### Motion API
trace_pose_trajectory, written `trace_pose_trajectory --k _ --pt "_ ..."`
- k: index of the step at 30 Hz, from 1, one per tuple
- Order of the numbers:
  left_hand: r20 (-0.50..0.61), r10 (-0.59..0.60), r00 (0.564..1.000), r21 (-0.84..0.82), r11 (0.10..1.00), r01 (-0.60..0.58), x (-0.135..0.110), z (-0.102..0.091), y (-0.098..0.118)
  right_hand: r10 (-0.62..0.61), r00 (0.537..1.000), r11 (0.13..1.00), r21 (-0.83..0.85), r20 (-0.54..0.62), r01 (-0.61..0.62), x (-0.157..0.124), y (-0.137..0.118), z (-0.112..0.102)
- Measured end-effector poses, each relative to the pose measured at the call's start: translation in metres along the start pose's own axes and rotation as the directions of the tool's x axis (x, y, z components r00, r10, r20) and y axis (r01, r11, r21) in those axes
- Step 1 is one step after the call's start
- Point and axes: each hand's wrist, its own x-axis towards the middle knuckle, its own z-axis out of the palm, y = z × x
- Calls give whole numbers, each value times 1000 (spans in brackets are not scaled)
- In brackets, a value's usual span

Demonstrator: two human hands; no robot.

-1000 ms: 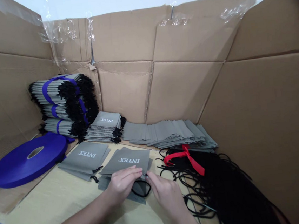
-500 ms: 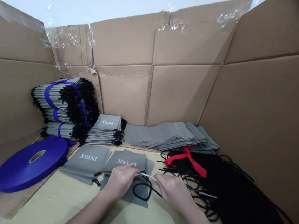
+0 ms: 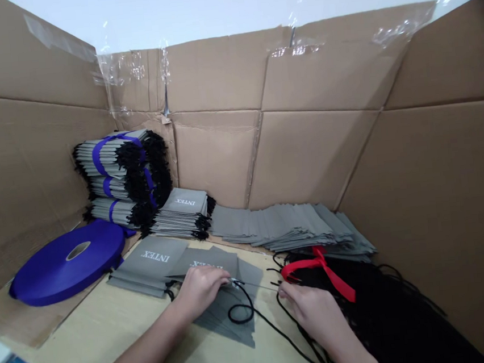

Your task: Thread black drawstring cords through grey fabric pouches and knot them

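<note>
Corrugated cardboard sheets (image 3: 300, 79) are walling in the top and right of the frame, and a pale wooden worktop (image 3: 91, 356) is spreading across the lower part. At the upper left, a block of grey bags (image 3: 108, 177) is standing in bundles bound with blue ribbon, their black cord ends bunching on one side. A reel of blue ribbon (image 3: 66, 267) is lying flat in front of it. A stack of INTEX-printed pouches (image 3: 183, 215) is sitting just right of the block, and a row of plain grey pouches (image 3: 280, 226) is overlapping along the back. At the lower right, a heap of black cords (image 3: 387, 316) is spilling out below a red ribbon tie (image 3: 323, 270).

At lower centre, a grey pouch (image 3: 227, 320) is lying flat on the worktop, partly beneath a printed one. The left hand (image 3: 199, 291) is closing on its upper edge, fingers pinched at the hem. A black cord (image 3: 265, 330) is looping beside that hand and trailing toward the heap, while a thin pale wire (image 3: 256, 284) is running from the hem toward the right hand (image 3: 310, 312). Those fingertips (image 3: 282, 294) are drawn together, but whether they are gripping the wire is impossible to tell.
</note>
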Motion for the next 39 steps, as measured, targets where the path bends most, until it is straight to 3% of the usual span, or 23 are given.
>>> trace_pose_trajectory --k 6,10,13,18,20,23,26,29,32,35,39 --pt "141 225 964 -47 974 -220 -8 15 20 -133 986 990 -34 100 137 2 -32 6" --pt "92 134 987 -22 991 -133 -5 6 8 -57 995 997 52 80 53 0 -12 -6" --pt "55 77 996 -49 996 -74 -4 3 2 -59 994 998 6 92 58 -2 1 -8" --pt "131 114 985 -60 993 -106 -1 8 7 -89 996 994 -62 18 90 -2 -8 6" --pt "130 59 990 -52 997 -52 4 -4 -1 -13 1000 1000 7 -6 13 -3 -3 7" --pt "42 -157 987 15 988 156 11 -32 -28 141 990 979 153 -8 -138 -7 16 5" --pt "100 -307 946 -135 938 319 14 -51 -50 235 971 941 243 35 -236 -10 31 5" --pt "245 -402 882 -276 843 461 12 -50 -56 280 959 893 353 52 -280 -9 33 11" --pt "328 -445 833 -308 783 540 12 -43 -55 313 949 810 513 34 -285 -8 30 18" --pt "272 -505 819 -351 741 573 14 -42 -56 330 943 775 581 -34 -249 -9 32 19" --pt "203 -576 792 -405 687 603 15 -45 -59 358 917 808 551 -178 -209 -12 41 10"
